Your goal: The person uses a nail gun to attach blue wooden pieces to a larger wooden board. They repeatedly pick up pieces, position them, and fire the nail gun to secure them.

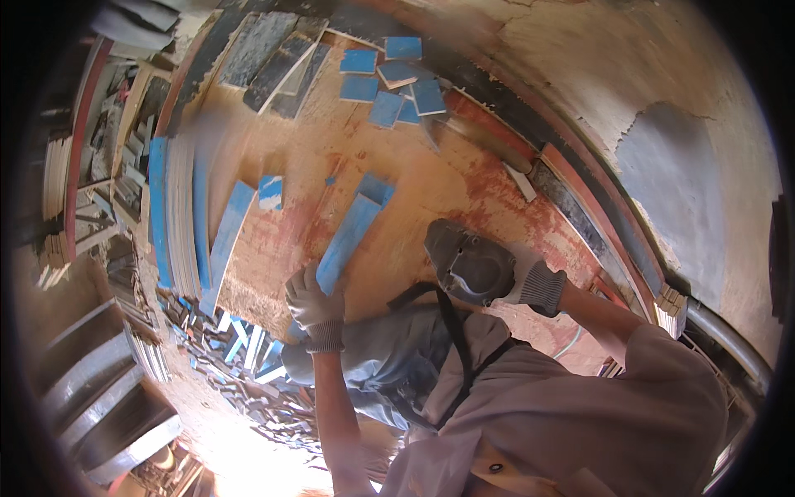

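Note:
My left hand [315, 309], in a pale work glove with a ribbed cuff, lies at the near end of a blue-faced wood strip [348, 239]; whether the fingers grip it I cannot tell. The far end of this strip overlaps another blue piece [376, 188]. My right hand [526, 279], also gloved, is closed on a dark power tool [473, 264], whose housing hides most of the fingers. The tool is right of the strip, above the worn wooden worktop [410, 180]. A small blue square with a chipped face [271, 192] lies further left.
Several blue squares [358, 89] lie at the far side, beside dark board offcuts [279, 59]. Long blue-edged strips [180, 217] are stacked at the left edge. A heap of offcuts [248, 385] covers the floor below. Boards [577, 217] line the wall side at right.

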Tool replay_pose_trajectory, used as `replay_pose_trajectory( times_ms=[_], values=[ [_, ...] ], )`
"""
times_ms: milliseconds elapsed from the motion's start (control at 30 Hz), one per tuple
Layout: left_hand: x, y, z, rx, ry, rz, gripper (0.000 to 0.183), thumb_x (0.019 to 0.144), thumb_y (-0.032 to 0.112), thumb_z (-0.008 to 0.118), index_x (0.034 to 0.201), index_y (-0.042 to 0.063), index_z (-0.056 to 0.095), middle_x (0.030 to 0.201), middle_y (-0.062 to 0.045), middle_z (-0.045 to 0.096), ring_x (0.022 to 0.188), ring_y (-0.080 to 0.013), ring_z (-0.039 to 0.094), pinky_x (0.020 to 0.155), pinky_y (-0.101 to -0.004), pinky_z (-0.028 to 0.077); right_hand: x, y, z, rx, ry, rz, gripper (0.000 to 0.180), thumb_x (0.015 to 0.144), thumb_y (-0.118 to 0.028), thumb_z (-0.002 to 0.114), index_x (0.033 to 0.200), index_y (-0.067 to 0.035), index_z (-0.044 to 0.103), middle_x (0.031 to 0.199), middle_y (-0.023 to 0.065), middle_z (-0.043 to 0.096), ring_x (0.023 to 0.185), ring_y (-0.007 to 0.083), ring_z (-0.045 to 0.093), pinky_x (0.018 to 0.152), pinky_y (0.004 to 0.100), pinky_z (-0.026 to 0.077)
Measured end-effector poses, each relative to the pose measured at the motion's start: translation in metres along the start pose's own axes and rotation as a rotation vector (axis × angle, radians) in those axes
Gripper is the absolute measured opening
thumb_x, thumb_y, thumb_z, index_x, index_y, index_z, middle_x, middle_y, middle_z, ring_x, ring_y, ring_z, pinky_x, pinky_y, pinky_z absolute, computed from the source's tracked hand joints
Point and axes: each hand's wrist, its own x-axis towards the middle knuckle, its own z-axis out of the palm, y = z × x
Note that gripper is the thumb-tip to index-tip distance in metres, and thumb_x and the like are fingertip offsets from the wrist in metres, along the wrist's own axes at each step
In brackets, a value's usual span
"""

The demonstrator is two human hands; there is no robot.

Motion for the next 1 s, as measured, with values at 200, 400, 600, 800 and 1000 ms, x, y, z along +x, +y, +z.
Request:
replay_pose_trajectory(
  times_ms=[200, 400, 600, 800, 1000],
  values=[
    [0.112, 0.109, 0.014, -0.258, 0.151, 0.028, 0.07, 0.075, 0.041, 0.093, 0.127, 0.004, 0.065, 0.115, -0.016, 0.065, 0.112, -0.0362, 0.062, 0.092, -0.0485, 0.055, -0.003, -0.017, -0.007, -0.103, -0.011, 0.045, 0.077, 0.067, -0.041, 0.091, 0.129, -0.005, 0.065, 0.109, 0.0221, 0.074, 0.105, 0.0395, 0.072, 0.089, 0.046, 0.059],
    [0.221, 0.243, 0.045, 0.005, -0.058, -0.023, 0.078, 0.077, 0.063, 0.083, 0.122, 0.003, 0.062, 0.119, -0.016, 0.064, 0.111, -0.0299, 0.063, 0.083, -0.0457, 0.057, -0.004, -0.028, -0.013, -0.07, -0.016, 0.028, 0.076, 0.067, -0.042, 0.091, 0.128, -0.003, 0.065, 0.108, 0.0251, 0.073, 0.103, 0.0419, 0.071, 0.087, 0.0473, 0.058],
    [0.211, 0.232, 0.055, -0.162, -0.004, 0.015, 0.063, 0.079, 0.043, 0.082, 0.126, 0.004, 0.063, 0.119, -0.014, 0.065, 0.108, -0.033, 0.064, 0.086, -0.0474, 0.056, -0.005, 0.008, 0.008, 0.046, 0.03, -0.098, 0.086, 0.063, -0.043, 0.092, 0.133, -0.004, 0.063, 0.106, 0.0265, 0.073, 0.102, 0.0433, 0.071, 0.086, 0.0479, 0.058],
    [0.094, 0.121, 0.031, -0.379, 0.244, 0.121, 0.061, 0.073, 0.015, 0.085, 0.13, 0.007, 0.064, 0.121, -0.012, 0.068, 0.115, -0.0343, 0.064, 0.098, -0.0491, 0.052, 0.002, 0.044, 0.032, 0.012, 0.028, -0.064, 0.092, 0.057, -0.041, 0.095, 0.136, -0.007, 0.062, 0.109, 0.0243, 0.073, 0.105, 0.042, 0.071, 0.089, 0.0473, 0.059],
    [0.058, 0.084, 0.045, -0.165, 0.306, 0.047, 0.072, 0.072, 0.025, 0.088, 0.136, 0.006, 0.06, 0.123, -0.012, 0.067, 0.115, -0.0369, 0.062, 0.101, -0.0501, 0.05, 0.005, 0.007, 0.0, -0.082, -0.101, -0.016, 0.096, 0.058, -0.04, 0.097, 0.14, -0.007, 0.059, 0.111, 0.022, 0.074, 0.108, 0.0387, 0.072, 0.091, 0.0446, 0.06]
  ],
)
